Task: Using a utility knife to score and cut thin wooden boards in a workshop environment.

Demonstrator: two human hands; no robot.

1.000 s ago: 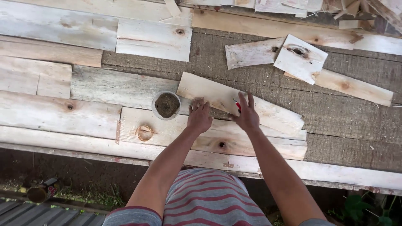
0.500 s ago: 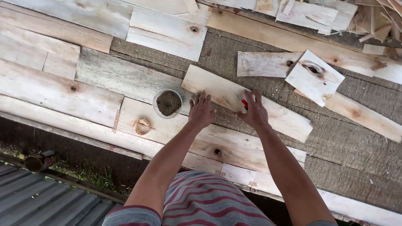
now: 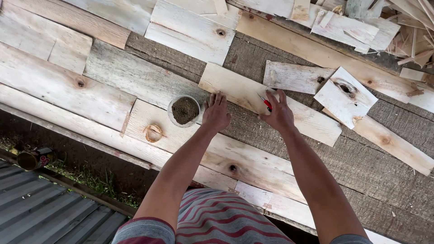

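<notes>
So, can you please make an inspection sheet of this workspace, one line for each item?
Surface: rough grey wooden platform, made of weathered boards.
Job's things: pale plank lying slanted under both hands; small red tool in the right hand.
Clutter: round tin of dark material beside the left hand; curled ring on a board; square knotted offcut; scrap pile at top right.
Grippers: left hand flat on the plank edge; right hand presses the plank, holding the tool.
Cables: nothing seen.
Surroundings: corrugated metal sheet, grass and a can below.
</notes>
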